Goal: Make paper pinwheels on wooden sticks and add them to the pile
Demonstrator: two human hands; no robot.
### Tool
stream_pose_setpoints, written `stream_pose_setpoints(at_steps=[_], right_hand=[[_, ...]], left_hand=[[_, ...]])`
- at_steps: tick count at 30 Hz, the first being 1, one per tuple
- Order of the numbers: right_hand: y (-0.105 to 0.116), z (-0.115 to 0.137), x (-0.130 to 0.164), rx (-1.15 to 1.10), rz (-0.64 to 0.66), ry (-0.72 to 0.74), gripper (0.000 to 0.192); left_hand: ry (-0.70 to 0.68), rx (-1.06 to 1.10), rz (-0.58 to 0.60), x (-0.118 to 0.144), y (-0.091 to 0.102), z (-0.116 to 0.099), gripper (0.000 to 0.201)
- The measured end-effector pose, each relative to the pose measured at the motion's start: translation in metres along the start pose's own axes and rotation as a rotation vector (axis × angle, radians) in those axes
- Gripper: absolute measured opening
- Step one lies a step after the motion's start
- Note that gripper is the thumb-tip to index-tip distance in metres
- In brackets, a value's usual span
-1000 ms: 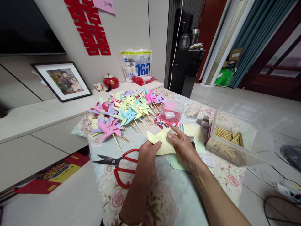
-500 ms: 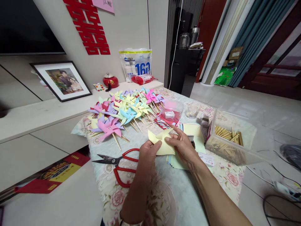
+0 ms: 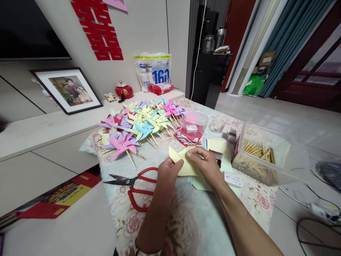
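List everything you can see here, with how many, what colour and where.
paper sheet: one, pale yellow, partly folded, held in both hands
scissors: one, red handles, on the tablecloth left of the hands
pinwheels: many, mixed pastel colours, piled at the table's far left
paper stack: several sheets, yellow and green, under the right hand
clear box: one, holds wooden sticks, table's right
framed photo: one, black frame, on the ledge
left hand: pinches the sheet
right hand: pinches the sheet
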State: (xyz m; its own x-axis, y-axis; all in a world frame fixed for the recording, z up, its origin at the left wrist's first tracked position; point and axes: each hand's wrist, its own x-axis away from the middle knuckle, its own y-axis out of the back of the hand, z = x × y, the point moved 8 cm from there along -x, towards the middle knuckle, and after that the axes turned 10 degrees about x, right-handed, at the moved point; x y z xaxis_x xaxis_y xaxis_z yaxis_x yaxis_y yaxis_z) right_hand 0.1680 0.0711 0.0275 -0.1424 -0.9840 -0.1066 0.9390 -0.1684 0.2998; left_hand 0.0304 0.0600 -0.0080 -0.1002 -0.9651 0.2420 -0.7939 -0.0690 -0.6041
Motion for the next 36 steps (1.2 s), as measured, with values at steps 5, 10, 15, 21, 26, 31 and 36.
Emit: stream_pose_setpoints(at_steps=[5,10,15,21,26,31,36], right_hand=[[-0.006,-0.014,0.000,-0.099,0.046,-0.090,0.022],[-0.007,-0.018,0.000,-0.120,0.043,-0.128,0.023],[-0.008,-0.017,0.001,-0.122,0.043,-0.131,0.024],[-0.009,-0.018,0.001,-0.115,0.051,-0.135,0.020],[-0.010,-0.016,0.001,-0.122,0.075,-0.137,0.019],[-0.012,-0.017,0.001,-0.150,0.092,-0.140,0.017],[-0.012,-0.019,0.001,-0.171,0.089,-0.159,0.017]], left_hand=[[0.021,-0.025,0.020,-0.001,-0.001,0.003,0.041],[0.011,-0.007,0.016,-0.004,0.002,0.005,0.041],[0.029,0.017,0.027,-0.003,-0.001,0.006,0.042],[0.020,0.033,0.042,0.000,-0.004,0.004,0.041],[0.019,0.011,0.026,0.000,-0.003,0.003,0.041],[0.025,-0.006,0.014,-0.004,0.000,0.007,0.040],[0.028,0.004,0.030,-0.002,-0.002,0.006,0.038]])
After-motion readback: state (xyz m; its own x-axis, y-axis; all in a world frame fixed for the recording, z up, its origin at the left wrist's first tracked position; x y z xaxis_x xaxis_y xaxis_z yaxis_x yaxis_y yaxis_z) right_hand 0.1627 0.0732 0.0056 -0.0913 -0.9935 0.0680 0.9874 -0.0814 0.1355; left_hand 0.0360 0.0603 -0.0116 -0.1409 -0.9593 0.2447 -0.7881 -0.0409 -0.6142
